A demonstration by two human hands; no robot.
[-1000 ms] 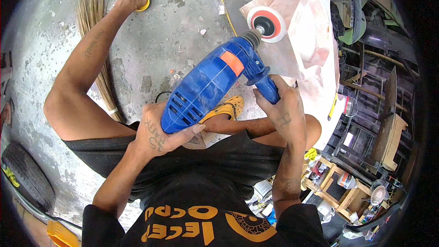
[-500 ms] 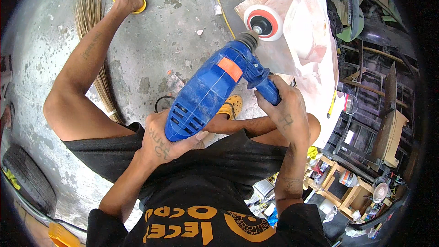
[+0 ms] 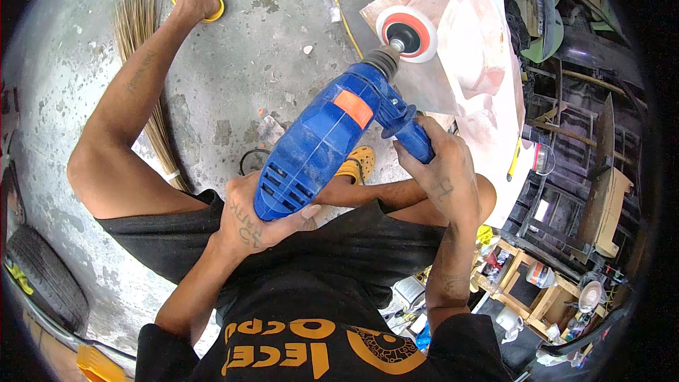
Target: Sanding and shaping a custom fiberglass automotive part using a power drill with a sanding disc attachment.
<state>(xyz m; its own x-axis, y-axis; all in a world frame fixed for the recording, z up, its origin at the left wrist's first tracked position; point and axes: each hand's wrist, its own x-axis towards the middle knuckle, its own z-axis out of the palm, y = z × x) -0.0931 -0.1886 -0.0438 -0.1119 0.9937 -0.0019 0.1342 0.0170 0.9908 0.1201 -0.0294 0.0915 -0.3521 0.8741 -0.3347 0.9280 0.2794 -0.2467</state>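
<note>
A blue power drill (image 3: 318, 134) with an orange patch lies across my lap, its chuck toward the upper right. My left hand (image 3: 251, 212) is wrapped round the rear of the drill; the grip and trigger underneath are hidden. My right hand (image 3: 445, 166) is closed round the blue side handle (image 3: 414, 139) near the chuck. Fixed in the chuck is a round pad (image 3: 408, 34) with a white rim, a red ring and a black centre. The pad is in front of a dusty, whitish panel (image 3: 481, 49); whether they touch I cannot tell.
A stick broom (image 3: 155, 127) lies beside my left leg. A yellow cord (image 3: 339, 10) runs over the stained concrete floor (image 3: 233, 49). To the right stand dark racks (image 3: 573, 127) and a wooden frame (image 3: 527, 297) with containers. A tyre (image 3: 46, 279) is at the lower left.
The drill and its pad have shifted very slightly left. Both hands keep their hold on it.
</note>
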